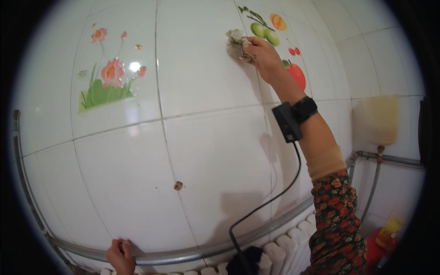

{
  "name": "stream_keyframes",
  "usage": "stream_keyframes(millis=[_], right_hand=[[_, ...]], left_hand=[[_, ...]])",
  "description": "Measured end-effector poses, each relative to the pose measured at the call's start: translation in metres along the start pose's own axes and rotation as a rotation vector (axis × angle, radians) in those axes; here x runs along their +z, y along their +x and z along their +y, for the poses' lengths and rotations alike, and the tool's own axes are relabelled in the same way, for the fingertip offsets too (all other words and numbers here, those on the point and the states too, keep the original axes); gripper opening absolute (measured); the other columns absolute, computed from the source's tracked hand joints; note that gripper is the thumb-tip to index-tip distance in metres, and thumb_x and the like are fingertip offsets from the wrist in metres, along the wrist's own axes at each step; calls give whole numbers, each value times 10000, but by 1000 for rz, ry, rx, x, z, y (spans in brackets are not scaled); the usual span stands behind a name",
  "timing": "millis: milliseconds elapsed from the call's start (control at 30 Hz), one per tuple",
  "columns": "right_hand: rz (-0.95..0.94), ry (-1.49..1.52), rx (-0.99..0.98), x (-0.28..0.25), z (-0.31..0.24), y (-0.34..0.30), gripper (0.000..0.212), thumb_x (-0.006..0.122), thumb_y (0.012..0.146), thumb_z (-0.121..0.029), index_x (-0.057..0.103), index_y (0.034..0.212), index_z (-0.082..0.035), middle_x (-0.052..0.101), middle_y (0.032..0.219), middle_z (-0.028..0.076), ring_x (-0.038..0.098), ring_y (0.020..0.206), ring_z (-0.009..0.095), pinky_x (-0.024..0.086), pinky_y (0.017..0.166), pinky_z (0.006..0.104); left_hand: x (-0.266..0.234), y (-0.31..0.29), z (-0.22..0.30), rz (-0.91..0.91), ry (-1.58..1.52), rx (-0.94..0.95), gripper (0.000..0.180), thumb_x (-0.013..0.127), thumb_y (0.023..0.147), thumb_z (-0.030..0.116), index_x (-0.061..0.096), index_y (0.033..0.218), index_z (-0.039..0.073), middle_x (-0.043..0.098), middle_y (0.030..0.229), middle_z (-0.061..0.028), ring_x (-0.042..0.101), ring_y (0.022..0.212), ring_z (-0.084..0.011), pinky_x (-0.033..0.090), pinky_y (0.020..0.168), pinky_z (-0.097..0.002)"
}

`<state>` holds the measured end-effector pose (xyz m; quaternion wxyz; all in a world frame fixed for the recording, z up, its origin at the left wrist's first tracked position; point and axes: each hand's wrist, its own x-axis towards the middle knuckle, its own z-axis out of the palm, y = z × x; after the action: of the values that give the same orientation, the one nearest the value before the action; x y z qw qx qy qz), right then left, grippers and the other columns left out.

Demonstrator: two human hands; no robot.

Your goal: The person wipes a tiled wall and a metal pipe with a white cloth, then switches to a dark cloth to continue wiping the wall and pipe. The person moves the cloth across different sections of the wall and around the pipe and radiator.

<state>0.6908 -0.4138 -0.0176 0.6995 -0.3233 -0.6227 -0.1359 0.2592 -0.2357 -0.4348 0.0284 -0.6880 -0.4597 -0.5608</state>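
High on the white tiled wall (pixel 206 78), my right hand (pixel 262 51) presses a crumpled greyish cloth (pixel 237 47) to the tile, its fingers closed around it. The cloth sits just left of a fruit decal with green fruits (pixel 265 33) and a red apple (pixel 297 75). A black device (pixel 287 122) is strapped to my right wrist, its cable hanging down. Low at the left, my left hand (pixel 121 256) is in front of the grey pipe (pixel 178 257), fingers curled near the wall. Whether it holds anything there is hidden.
A pink flower decal (pixel 112 73) is on the left tiles. Below the pipe stands a white radiator (pixel 288 245). At the right are a cream plastic tank (pixel 380 120), narrow pipes (pixel 373 183) and a yellow container (pixel 389 231). A small brown fixture (pixel 178 185) marks the lower wall.
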Motion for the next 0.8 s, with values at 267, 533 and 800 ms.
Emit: stream_keyframes(millis=[267, 533, 800], right_hand=[[-251, 277, 352, -48, -14, -185, 294, 501, 949, -62, 513, 1228, 30, 636, 1080, 116, 651, 930, 199, 553, 884, 376], [287, 73, 700, -199, -47, -415, 420, 598, 906, -115, 505, 1305, -23, 632, 1150, 61, 613, 1017, 157, 488, 888, 298], [909, -1, 1328, -276, -100, -703, 281, 534, 917, -55, 546, 1198, -61, 647, 1116, 104, 647, 987, 245, 573, 733, 430]], left_hand=[[5, 3, -17, 35, -67, 64, 284, 543, 963, 215, 561, 784, -5, 500, 569, -133, 418, 492, -213, 345, 494, -376], [9, 7, -46, 19, -55, 102, 330, 512, 1005, 303, 593, 903, 0, 454, 644, -50, 376, 584, -130, 356, 527, -312], [2, 26, -74, -136, 69, 23, 437, 455, 1018, 401, 644, 1159, 33, 616, 855, -67, 531, 752, -169, 454, 679, -314]])
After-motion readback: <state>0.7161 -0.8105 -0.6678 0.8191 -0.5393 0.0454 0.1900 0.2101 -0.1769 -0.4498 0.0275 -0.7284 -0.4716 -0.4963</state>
